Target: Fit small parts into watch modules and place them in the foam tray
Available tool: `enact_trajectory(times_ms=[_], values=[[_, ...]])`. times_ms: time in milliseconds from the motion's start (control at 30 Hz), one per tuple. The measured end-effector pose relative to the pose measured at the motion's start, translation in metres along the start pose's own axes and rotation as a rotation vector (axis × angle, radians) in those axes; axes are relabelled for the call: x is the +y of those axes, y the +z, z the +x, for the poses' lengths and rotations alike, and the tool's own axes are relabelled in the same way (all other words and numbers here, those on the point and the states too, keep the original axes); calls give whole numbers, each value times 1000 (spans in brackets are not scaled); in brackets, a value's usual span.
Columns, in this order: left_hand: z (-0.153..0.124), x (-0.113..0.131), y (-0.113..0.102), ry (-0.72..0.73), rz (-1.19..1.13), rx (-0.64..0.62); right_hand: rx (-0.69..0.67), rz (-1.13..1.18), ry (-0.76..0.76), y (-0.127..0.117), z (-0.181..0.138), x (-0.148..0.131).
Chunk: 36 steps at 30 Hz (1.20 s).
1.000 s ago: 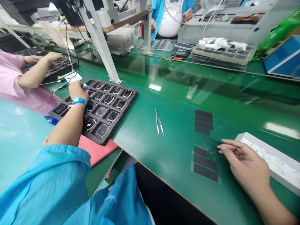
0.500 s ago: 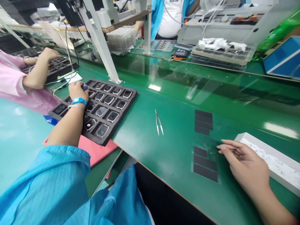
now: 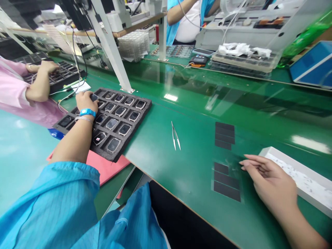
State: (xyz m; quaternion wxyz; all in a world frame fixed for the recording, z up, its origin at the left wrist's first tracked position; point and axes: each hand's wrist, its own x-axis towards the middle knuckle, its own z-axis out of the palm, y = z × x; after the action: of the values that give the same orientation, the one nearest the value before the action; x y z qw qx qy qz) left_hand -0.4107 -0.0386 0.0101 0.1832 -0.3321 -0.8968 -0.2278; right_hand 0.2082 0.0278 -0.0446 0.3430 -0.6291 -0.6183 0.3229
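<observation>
My left hand (image 3: 86, 101), with a blue wristband, is at the far left part of a dark foam tray (image 3: 114, 156). Its fingers are closed on a dark-glassed watch case (image 3: 93, 97) at the tray's edge. Several similar watch cases lie face up in the tray's compartments, one bearing a small red-and-white mark (image 3: 99, 138). On the right, my right hand (image 3: 272, 185) hovers at or rests on the green table, fingers loosely bent, thumb slightly apart, nothing visible between them. Beside it lies a clear sheet with black strips (image 3: 227, 181). Metal tweezers (image 3: 175, 136) lie between the hands.
A second sheet of black strips (image 3: 224, 135) lies farther back. Right of my hand stands a white box (image 3: 316, 199) holding small bits. A metal post (image 3: 114, 52) rises behind the tray. A co-worker's pink sleeve (image 3: 15, 88) is at left; another person is across the table.
My hands stay nearly where they were. The co-worker's hand at left has lowered towards their tray, and the person across has moved an arm into view.
</observation>
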Motion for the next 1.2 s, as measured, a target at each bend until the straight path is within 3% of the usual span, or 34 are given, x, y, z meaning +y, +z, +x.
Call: enact_trajectory(times_ms=[1000, 1200], values=[[-1, 2, -2, -15, -12, -8, 10, -19, 17, 1, -1, -3], [-1, 2, -1, -7, -65, 6, 5, -19, -43, 0, 0, 1]])
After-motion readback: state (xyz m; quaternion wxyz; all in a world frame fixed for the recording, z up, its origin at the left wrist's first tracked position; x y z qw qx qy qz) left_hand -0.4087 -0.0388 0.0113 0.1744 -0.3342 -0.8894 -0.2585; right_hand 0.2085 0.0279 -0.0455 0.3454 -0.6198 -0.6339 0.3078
